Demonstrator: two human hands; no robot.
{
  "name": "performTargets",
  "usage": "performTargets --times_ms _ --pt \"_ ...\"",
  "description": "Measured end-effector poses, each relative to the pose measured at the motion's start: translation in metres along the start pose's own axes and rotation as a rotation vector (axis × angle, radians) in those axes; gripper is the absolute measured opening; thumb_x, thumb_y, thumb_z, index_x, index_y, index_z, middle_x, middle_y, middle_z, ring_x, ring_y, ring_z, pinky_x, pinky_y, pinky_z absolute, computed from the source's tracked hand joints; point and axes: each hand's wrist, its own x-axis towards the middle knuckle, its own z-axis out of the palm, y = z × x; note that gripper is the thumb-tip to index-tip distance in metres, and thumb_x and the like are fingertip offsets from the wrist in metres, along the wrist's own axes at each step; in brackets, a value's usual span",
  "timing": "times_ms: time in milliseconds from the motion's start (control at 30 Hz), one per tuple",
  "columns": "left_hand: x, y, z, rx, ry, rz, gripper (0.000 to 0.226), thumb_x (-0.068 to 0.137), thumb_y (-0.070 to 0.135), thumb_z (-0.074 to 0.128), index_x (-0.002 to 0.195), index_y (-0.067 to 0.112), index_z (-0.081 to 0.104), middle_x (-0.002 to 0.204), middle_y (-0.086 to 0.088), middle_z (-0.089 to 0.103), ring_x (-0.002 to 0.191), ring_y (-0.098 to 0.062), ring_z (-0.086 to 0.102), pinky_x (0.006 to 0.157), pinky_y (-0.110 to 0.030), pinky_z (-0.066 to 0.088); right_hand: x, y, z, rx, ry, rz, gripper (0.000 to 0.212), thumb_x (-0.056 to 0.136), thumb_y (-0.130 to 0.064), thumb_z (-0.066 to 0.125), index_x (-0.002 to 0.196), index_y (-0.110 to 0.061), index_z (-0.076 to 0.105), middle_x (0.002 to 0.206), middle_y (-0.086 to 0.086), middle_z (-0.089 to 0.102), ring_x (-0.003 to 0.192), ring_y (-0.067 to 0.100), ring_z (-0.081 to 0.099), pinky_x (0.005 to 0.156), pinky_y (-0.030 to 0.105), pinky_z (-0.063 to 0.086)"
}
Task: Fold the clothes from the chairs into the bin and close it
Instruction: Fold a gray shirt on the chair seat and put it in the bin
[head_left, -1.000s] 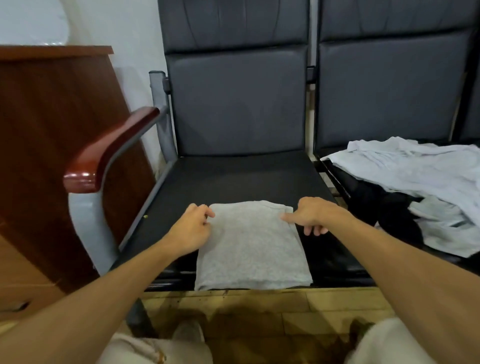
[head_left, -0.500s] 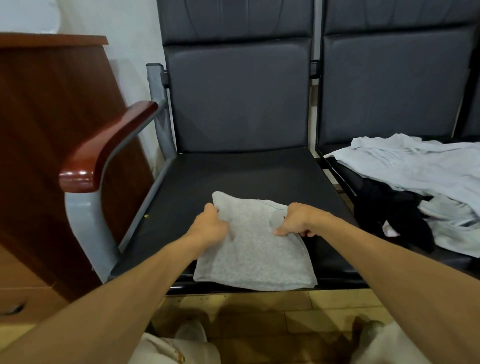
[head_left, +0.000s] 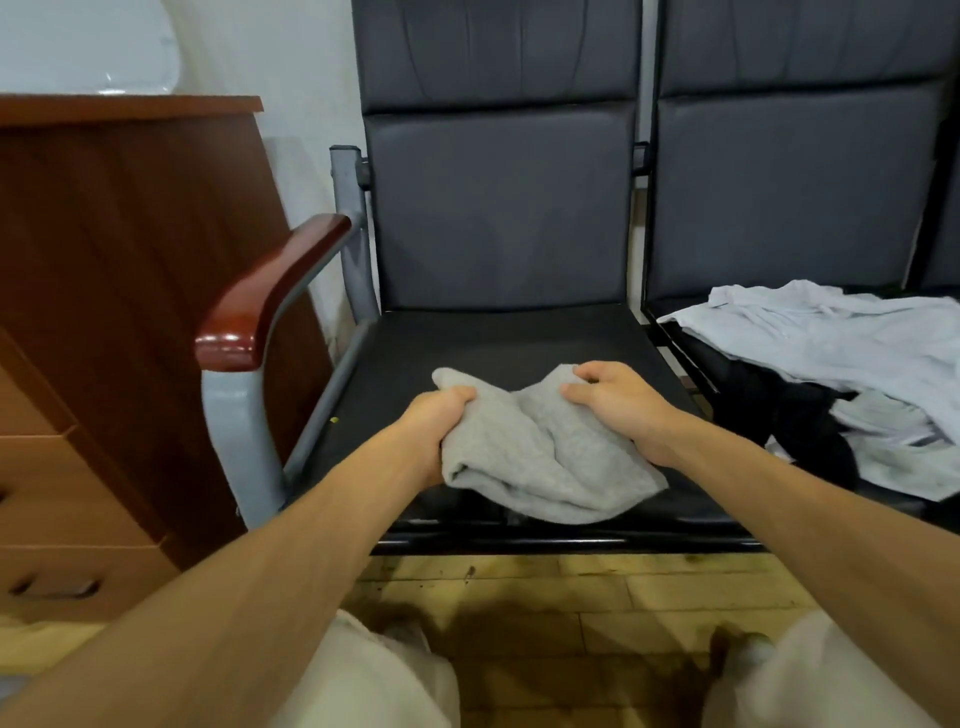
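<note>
Grey garment (head_left: 545, 457) in the middle of the frame, bunched into a compact folded bundle, its near edge resting on the front of the black chair seat (head_left: 498, 343) and its far edge raised between the 2 hands. The left hand (head_left: 436, 421) has its fingers curled round the bundle's left side, and the right hand (head_left: 618, 400) clutches the upper right corner, so both are closed on the cloth, one at each end, with the fabric sagging between them. Reads like 1 piece folded and about to be carried off to the bin, but no bin shows anywhere in frame, so where it goes I can't say. Plenty left, by the look of it: on the next chair at the right edge sits an unfolded pile, a pale shirt (head_left: 831, 338) sprawled over a black garment (head_left: 779, 415), well apart from the hands. Further out, a wooden armrest (head_left: 270, 301) to the left, a brown cabinet (head_left: 104, 312) beyond it, tiled floor (head_left: 545, 587) below. Closing the bin looks a long way off.
</note>
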Motion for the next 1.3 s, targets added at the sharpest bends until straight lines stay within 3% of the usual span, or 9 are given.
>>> performTargets --times_ms 133,200,333,467,700,833,900,1033,1300 --pt "-0.037 0.016 -0.029 -0.092 0.014 0.191 0.018 0.097 0.029 0.054 0.110 0.018 0.056 0.098 -0.011 0.064 0.085 -0.027 0.063 0.064 -0.033 0.051 -0.024 -0.037 0.008 0.125 -0.032 -0.081 0.019 0.092 -0.015 0.058 0.110 -0.017 0.065 0.110 0.001 0.066 0.101 0.020 0.064 0.089 0.039 0.053" --pt "-0.057 0.018 -0.057 -0.097 0.053 0.301 0.017 0.097 0.029 0.053 0.111 0.021 0.058 0.103 -0.010 0.066 0.089 -0.026 0.064 0.069 -0.035 0.053 -0.037 -0.064 0.020 0.139 -0.107 -0.145 0.031 0.091 -0.012 0.060 0.121 -0.020 0.060 0.114 -0.002 0.063 0.106 0.017 0.062 0.092 0.038 0.051" --pt "-0.103 0.014 -0.132 -0.071 0.183 0.498 0.008 0.097 0.037 0.054 0.100 0.031 0.059 0.107 -0.003 0.067 0.093 -0.021 0.067 0.074 -0.034 0.055 -0.065 -0.126 0.067 0.167 -0.319 -0.283 0.038 0.090 -0.007 0.063 0.120 -0.027 0.052 0.114 -0.003 0.062 0.104 0.015 0.063 0.089 0.034 0.052" --pt "-0.154 -0.008 -0.207 -0.077 0.369 0.556 0.026 0.097 0.042 0.051 0.119 0.028 0.054 0.106 0.003 0.064 0.092 -0.015 0.064 0.067 -0.029 0.050 -0.092 -0.175 0.136 0.099 -0.426 -0.368 0.036 0.092 -0.004 0.059 0.116 -0.030 0.051 0.112 -0.005 0.061 0.102 0.011 0.061 0.087 0.030 0.051" --pt "-0.205 -0.098 -0.296 -0.113 0.557 0.524 0.034 0.097 0.040 0.052 0.129 0.029 0.046 0.114 0.009 0.058 0.104 -0.013 0.059 0.090 -0.038 0.052 -0.133 -0.196 0.257 -0.205 -0.608 -0.482 0.048 0.094 -0.009 0.057 0.138 -0.022 0.043 0.126 -0.005 0.048 0.116 0.013 0.048 0.100 0.033 0.039" --pt "-0.210 -0.161 -0.315 -0.213 0.625 0.470 0.022 0.098 0.033 0.052 0.119 0.034 0.044 0.114 0.010 0.056 0.100 -0.006 0.056 0.077 -0.025 0.048 -0.142 -0.169 0.313 -0.345 -0.694 -0.553 0.047 0.094 -0.008 0.055 0.137 -0.021 0.043 0.123 -0.006 0.049 0.116 0.013 0.048 0.093 0.027 0.036" --pt "-0.208 -0.199 -0.319 -0.256 0.643 0.417 0.028 0.098 0.031 0.054 0.124 0.033 0.043 0.117 0.010 0.057 0.100 -0.006 0.057 0.074 -0.024 0.050 -0.141 -0.145 0.342 -0.444 -0.720 -0.598 0.047 0.096 -0.009 0.053 0.140 -0.023 0.040 0.133 -0.002 0.049 0.123 0.018 0.047 0.096 0.029 0.037" --pt "-0.199 -0.271 -0.325 -0.327 0.618 0.293 0.040 0.097 0.030 0.056 0.132 0.036 0.037 0.124 0.008 0.057 0.108 -0.014 0.061 0.078 -0.033 0.055 -0.141 -0.094 0.392 -0.600 -0.780 -0.586 0.050 0.099 -0.011 0.046 0.144 -0.029 0.032 0.145 0.006 0.043 0.130 0.026 0.045 0.105 0.042 0.040" --pt "-0.179 -0.365 -0.330 -0.437 0.656 -0.107 0.040 0.098 0.023 0.054 0.129 0.024 0.030 0.125 0.002 0.050 0.113 -0.022 0.055 0.087 -0.044 0.051 -0.145 -0.033 0.455 -0.680 -0.906 -0.557 0.051 0.097 -0.007 0.048 0.144 -0.021 0.035 0.141 0.008 0.048 0.124 0.028 0.049 0.105 0.041 0.041"
